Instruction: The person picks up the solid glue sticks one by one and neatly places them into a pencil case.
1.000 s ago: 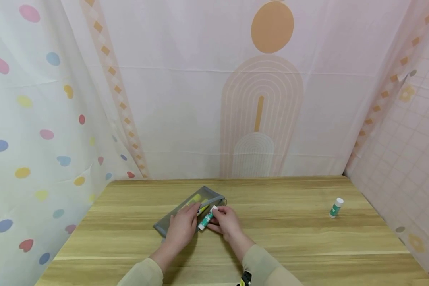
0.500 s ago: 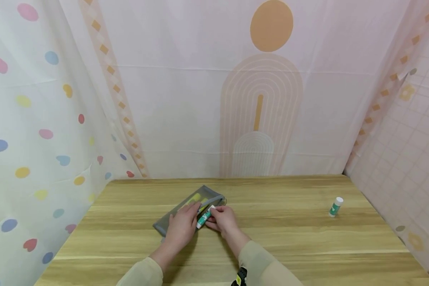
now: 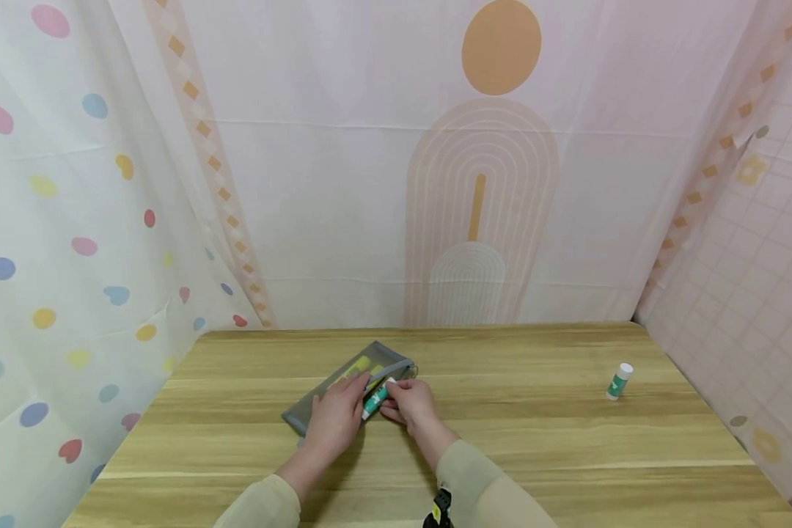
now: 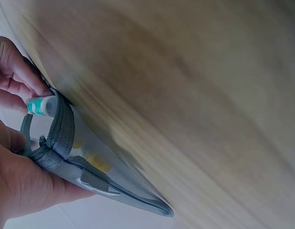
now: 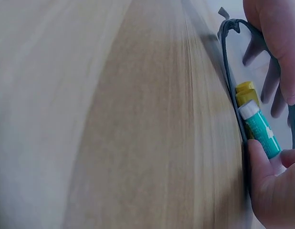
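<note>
A grey mesh zip pouch (image 3: 301,416) lies slanted on the table, its zipped side held open. My left hand (image 3: 336,412) grips the upper edge of that opening, fingers spread over the mesh. With thumb and fingers my right hand (image 3: 412,405) pinches one end of a green and white glue stick (image 3: 375,400). In the right wrist view the glue stick (image 5: 260,130) sits at the pouch mouth, its white end inside the rim. Yellow objects (image 5: 246,93) show inside the pouch; their kind is unclear.
A second green and white glue stick (image 3: 620,381) stands upright at the right of the wooden table (image 3: 534,433). Patterned curtains (image 3: 330,220) hang behind the table and at both sides. A small ring (image 3: 414,371) is at the pouch's zip end.
My right hand has moved the glue stick slightly left, to the pouch mouth. The left hand keeps its place on the pouch. The second glue stick has not moved.
</note>
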A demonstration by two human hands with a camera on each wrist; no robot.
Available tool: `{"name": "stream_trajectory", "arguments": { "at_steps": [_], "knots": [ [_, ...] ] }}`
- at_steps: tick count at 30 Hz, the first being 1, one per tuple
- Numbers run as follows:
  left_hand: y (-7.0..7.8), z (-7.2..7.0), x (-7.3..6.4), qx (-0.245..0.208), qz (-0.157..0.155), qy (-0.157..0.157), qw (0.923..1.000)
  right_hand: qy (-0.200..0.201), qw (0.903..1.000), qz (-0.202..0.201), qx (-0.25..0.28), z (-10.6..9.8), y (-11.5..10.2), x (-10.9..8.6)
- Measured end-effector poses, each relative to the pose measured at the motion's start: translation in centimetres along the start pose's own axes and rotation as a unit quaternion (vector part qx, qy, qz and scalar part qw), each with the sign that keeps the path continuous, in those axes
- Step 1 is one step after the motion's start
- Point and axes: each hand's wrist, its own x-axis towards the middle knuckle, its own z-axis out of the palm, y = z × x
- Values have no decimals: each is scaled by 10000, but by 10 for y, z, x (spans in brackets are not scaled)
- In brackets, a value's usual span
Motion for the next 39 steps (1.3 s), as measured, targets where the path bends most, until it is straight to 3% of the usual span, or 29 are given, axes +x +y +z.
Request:
{"name": "stream_trajectory", "arguments": {
  "at_steps": [8, 25, 39],
  "knots": [
    [-1, 1, 0, -49, 13, -13, 10000, -174, 9998, 47, -76, -2, 0, 0],
    [3, -3, 0, -51, 8, -74, 10000, -1106, 9932, 156, 337, 6, 9, 0],
    [3, -3, 0, -48, -33, -84, 9999, -1139, 9925, 88, 446, -3, 9, -1]
  ]
}}
